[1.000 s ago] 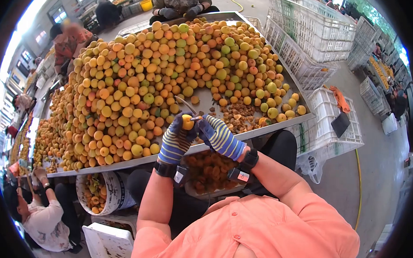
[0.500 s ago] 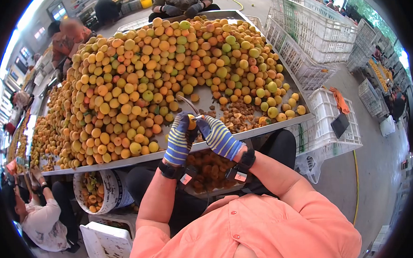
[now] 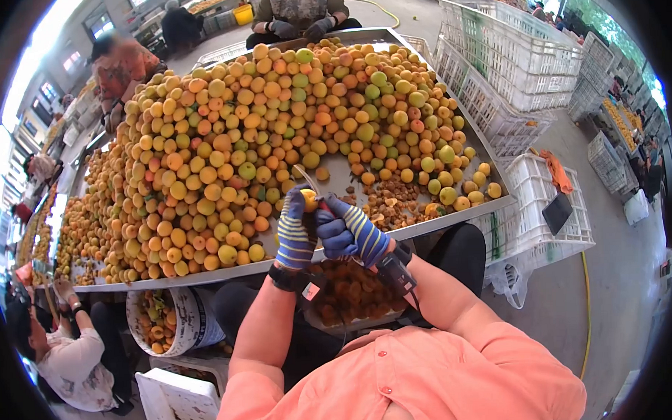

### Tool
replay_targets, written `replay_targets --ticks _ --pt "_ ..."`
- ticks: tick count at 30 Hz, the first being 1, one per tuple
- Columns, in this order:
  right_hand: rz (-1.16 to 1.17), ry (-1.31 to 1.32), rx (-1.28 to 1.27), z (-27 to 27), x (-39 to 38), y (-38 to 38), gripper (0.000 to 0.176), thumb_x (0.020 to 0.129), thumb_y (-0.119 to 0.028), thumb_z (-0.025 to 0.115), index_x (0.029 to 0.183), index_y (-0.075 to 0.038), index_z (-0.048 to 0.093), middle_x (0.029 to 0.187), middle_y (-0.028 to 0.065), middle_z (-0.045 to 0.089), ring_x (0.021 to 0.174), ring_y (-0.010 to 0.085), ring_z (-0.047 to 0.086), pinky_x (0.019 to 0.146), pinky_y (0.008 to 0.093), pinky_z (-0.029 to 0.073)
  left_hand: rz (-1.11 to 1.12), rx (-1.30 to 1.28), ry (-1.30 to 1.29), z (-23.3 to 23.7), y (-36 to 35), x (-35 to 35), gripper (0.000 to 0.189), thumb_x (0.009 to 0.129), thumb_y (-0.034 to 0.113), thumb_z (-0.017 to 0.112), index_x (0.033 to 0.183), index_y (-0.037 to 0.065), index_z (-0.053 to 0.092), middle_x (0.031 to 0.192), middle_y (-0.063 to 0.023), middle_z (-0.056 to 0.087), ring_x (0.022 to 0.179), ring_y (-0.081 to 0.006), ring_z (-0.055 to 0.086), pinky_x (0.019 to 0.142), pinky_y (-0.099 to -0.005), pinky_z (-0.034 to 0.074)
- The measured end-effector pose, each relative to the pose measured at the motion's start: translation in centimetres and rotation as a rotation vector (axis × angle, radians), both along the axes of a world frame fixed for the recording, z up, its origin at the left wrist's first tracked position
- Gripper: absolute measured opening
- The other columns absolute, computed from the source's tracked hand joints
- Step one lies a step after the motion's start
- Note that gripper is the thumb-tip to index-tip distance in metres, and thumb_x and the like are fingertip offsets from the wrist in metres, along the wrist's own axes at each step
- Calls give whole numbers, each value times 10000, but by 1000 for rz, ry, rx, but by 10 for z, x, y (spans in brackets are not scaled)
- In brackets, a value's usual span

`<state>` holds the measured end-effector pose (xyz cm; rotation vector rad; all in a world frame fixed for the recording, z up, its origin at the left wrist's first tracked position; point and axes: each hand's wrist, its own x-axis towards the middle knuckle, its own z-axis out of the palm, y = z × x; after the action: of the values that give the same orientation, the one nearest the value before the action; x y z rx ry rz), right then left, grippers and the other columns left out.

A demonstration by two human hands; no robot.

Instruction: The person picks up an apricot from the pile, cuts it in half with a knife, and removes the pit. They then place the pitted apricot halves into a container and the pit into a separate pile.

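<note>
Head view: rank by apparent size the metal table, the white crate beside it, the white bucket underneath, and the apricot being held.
1. Metal table
2. White crate
3. White bucket, partly hidden by the table, so its place below the crate is unsure
4. Apricot in the left hand

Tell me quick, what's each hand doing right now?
Left hand: closed, holding an apricot.
Right hand: curled shut against that apricot; what it grips cannot be told.

We've got our striped-gloved left hand (image 3: 294, 237) gripping an apricot (image 3: 308, 201) over the metal table's (image 3: 440, 219) near edge, with the right hand (image 3: 349, 230) curled tight against it and halved apricots (image 3: 350, 287) heaped just below that edge.
</note>
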<state>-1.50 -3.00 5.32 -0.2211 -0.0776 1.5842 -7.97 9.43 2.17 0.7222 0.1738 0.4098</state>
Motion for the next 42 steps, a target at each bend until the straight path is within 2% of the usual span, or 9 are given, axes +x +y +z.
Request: replay_targets --ticks 5,13,16,19,25,29,34,36,42 --pt "-276 -725 -441 24 -17 -9 412 955 -492 406 743 -145 471 523 -91 364 383 27 291 350 192 216 29 -203 -16 -3 7 5 328 903 370 571 1025 66 579 935 -72 630 857 -205 611 788 -354 512" --pt "-758 -1598 -379 -18 -14 -1 283 979 -219 446 897 14 585 632 5 509 564 94 412 499 265 364 -19 -171 -32 -4 5 6 317 882 341 612 1049 74 572 957 -75 628 887 -202 607 796 -342 509" --pt "-623 -1538 -459 -18 -15 -6 267 969 -190 454 965 40 589 670 91 576 587 156 491 543 309 419 -40 -125 -34 0 4 3 311 882 332 615 1052 75 572 961 -69 627 891 -198 606 794 -340 509" --pt "-803 -1680 -439 -22 -18 -8 345 936 -279 509 957 52 605 782 252 622 738 399 601 628 404 461 -54 -127 -39 4 3 1 305 886 321 613 1061 74 570 967 -71 624 894 -195 605 800 -340 508" --pt "-554 -1936 -524 -2 -10 -16 418 939 -355 478 892 41 604 689 262 578 686 422 568 591 457 425 -117 -20 -106 2 11 2 366 894 283 607 1159 54 501 957 -96 597 879 -196 596 806 -336 504" --pt "-368 -2191 -437 10 0 -22 312 947 -232 466 918 49 596 776 277 587 756 420 569 599 451 420 35 403 90 6 17 5 472 898 225 593 1259 43 350 946 -86 570 866 -171 583 768 -311 509" --pt "-626 -2016 -580 11 -1 -10 376 937 -323 475 914 30 601 781 260 610 758 416 585 640 477 435 -171 -200 -118 14 4 9 549 884 494 539 1114 -5 534 1039 -124 601 941 -251 592 855 -372 495" --pt "-643 -2007 -635 8 -5 -7 391 931 -346 480 934 26 598 772 256 610 766 423 584 654 481 442 -236 -325 -97 20 1 7 543 883 468 555 1103 -28 534 1060 -127 600 981 -256 590 887 -377 482" --pt "-467 -2145 -581 10 -1 -12 398 935 -348 467 888 27 593 719 249 603 726 419 583 639 479 449 -69 211 56 7 15 3 457 853 207 657 1192 -24 458 1098 -180 587 1043 -276 589 890 -371 507"
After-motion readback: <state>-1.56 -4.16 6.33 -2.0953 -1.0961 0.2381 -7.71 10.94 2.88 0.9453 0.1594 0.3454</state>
